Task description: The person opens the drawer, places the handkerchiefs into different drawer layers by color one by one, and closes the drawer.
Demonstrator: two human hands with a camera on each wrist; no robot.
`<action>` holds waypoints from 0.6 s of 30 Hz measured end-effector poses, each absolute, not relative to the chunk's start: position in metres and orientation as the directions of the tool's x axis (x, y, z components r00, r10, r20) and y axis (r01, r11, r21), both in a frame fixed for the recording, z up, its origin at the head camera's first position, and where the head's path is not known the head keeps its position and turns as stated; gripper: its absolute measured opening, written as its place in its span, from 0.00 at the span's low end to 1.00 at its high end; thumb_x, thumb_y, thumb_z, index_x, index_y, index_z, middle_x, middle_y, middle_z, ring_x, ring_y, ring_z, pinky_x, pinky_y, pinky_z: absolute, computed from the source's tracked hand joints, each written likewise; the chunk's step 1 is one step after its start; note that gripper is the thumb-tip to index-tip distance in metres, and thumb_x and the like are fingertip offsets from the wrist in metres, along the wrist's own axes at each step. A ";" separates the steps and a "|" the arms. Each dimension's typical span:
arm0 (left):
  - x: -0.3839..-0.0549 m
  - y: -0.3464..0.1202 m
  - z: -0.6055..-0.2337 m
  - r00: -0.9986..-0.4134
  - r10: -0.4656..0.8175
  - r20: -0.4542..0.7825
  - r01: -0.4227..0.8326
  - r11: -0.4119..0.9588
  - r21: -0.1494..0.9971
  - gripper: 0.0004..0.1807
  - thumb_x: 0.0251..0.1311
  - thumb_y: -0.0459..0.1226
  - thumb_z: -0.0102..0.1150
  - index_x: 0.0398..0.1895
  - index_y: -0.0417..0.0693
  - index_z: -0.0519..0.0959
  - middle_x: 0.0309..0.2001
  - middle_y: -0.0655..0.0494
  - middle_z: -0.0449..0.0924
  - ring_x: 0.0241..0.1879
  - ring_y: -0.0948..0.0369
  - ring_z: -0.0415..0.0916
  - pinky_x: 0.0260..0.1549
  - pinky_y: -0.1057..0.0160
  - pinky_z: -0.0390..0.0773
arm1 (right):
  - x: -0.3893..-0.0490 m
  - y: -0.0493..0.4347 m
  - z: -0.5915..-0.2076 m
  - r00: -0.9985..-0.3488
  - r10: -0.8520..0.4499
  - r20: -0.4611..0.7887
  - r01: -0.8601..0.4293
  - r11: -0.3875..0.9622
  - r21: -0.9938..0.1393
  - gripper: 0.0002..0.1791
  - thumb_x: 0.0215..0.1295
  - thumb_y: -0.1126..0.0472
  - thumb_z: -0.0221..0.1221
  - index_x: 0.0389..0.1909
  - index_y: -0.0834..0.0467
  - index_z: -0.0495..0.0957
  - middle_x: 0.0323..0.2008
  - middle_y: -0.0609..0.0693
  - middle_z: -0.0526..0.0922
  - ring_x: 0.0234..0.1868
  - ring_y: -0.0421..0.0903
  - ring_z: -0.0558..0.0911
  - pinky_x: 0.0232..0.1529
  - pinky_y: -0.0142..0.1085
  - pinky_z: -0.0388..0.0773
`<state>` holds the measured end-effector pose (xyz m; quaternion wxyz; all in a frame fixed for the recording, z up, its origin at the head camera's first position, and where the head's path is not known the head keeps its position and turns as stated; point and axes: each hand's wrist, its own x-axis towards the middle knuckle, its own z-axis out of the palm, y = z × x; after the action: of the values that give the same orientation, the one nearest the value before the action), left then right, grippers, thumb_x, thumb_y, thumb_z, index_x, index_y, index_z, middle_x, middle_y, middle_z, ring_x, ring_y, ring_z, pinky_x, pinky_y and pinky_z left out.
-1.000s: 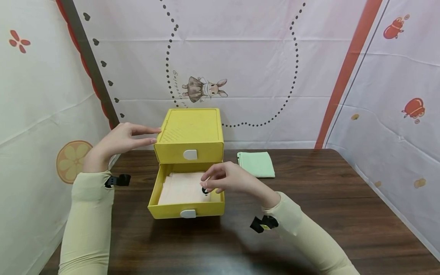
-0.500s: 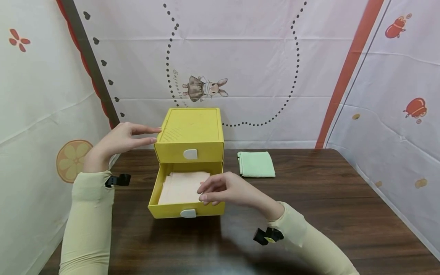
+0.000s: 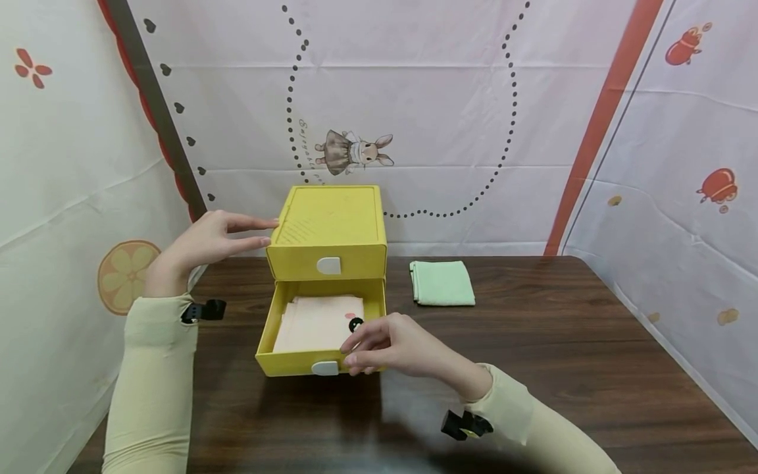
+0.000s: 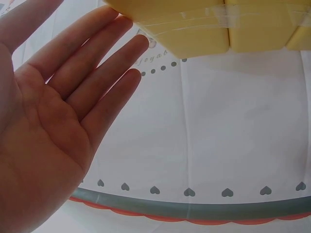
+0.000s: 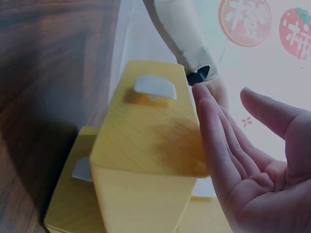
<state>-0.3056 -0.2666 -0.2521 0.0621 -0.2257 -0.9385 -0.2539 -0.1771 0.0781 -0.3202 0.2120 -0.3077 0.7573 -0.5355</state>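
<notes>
A yellow drawer unit [image 3: 331, 214] stands on the table with its middle drawer [image 3: 296, 363] pulled out. Folded inside lies a pale pink cloth [image 3: 316, 322] with a black round print near its right edge. My left hand [image 3: 204, 243] touches the unit's upper left edge, its fingers [image 4: 97, 68] straight. In front of the pulled-out drawer's right corner hovers my right hand [image 3: 393, 345], holding nothing. The right wrist view shows that drawer's front with its white handle [image 5: 155, 87], the right fingers [image 5: 218, 141] extended beside it and the thumb apart.
A folded light green cloth [image 3: 442, 283] lies on the dark wooden table [image 3: 533, 342], right of the unit. Lower in the stack, a closed drawer [image 5: 73, 194] shows in the right wrist view. Printed fabric [image 3: 408, 112] hangs behind and on both sides.
My right hand has drawn back from over the pink cloth toward me, to the drawer's front corner, uncovering the cloth's print. The left hand stays in place.
</notes>
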 end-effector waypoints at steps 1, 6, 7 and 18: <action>-0.306 -0.267 -0.252 -0.891 0.391 0.230 0.454 0.769 0.449 0.25 0.56 0.60 0.59 0.56 0.67 0.78 0.54 0.55 0.80 0.53 0.55 0.76 0.50 0.44 0.74 | -0.176 0.078 -0.321 -0.723 -0.691 0.005 -0.234 0.238 -0.943 0.13 0.61 0.61 0.63 0.44 0.63 0.82 0.34 0.57 0.87 0.32 0.44 0.86 0.35 0.38 0.83; -0.306 -0.266 -0.252 -0.894 0.390 0.223 0.449 0.770 0.453 0.26 0.55 0.60 0.59 0.56 0.67 0.78 0.55 0.55 0.80 0.55 0.55 0.75 0.50 0.43 0.74 | -0.170 0.079 -0.326 -0.719 -0.695 -0.008 -0.211 0.230 -0.950 0.12 0.62 0.62 0.62 0.44 0.63 0.81 0.36 0.57 0.87 0.33 0.44 0.86 0.34 0.37 0.83; -0.305 -0.266 -0.252 -0.894 0.388 0.222 0.447 0.771 0.454 0.26 0.55 0.60 0.59 0.56 0.67 0.78 0.55 0.55 0.79 0.55 0.55 0.75 0.50 0.43 0.74 | -0.169 0.079 -0.327 -0.716 -0.698 -0.011 -0.211 0.232 -0.950 0.11 0.62 0.62 0.62 0.44 0.63 0.82 0.36 0.56 0.87 0.33 0.45 0.87 0.33 0.37 0.83; -0.305 -0.266 -0.251 -0.898 0.382 0.219 0.441 0.771 0.460 0.26 0.55 0.60 0.59 0.56 0.66 0.78 0.56 0.55 0.79 0.55 0.55 0.75 0.50 0.44 0.74 | -0.160 0.069 -0.349 -0.724 -0.690 -0.015 -0.216 0.247 -0.945 0.08 0.60 0.59 0.64 0.38 0.56 0.84 0.31 0.54 0.87 0.31 0.46 0.87 0.31 0.36 0.83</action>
<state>-0.3052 -0.2658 -0.2511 0.0564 -0.2191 -0.9392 -0.2583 -0.1604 0.0689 -0.3491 0.2212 -0.2988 0.7580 -0.5359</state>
